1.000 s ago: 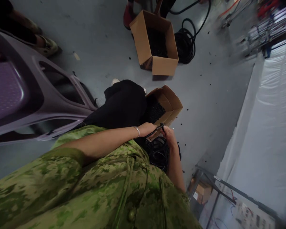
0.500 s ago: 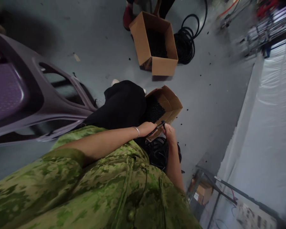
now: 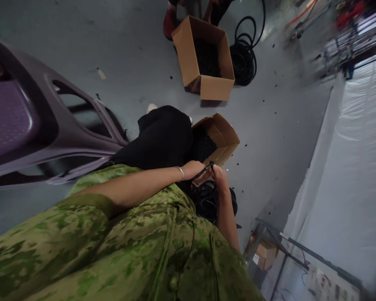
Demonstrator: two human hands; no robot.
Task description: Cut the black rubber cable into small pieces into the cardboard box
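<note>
Slim, dark-handled scissor-like tool (image 3: 208,167) sits in the left hand (image 3: 192,169), fingers closed around the handles. Long axis: slanted from the left hand outward to the right hand (image 3: 219,176); working end points at the latter. Right-hand fingers are pinched on a short black piece (image 3: 212,167). Beyond both hands: open brown cardboard box (image 3: 228,130), creased flaps splayed, containing grainy black pieces (image 3: 205,145). Bodyward: smooth, looped black tubing (image 3: 206,202). Open grey floor (image 3: 269,163) extends right of the right hand.
</note>
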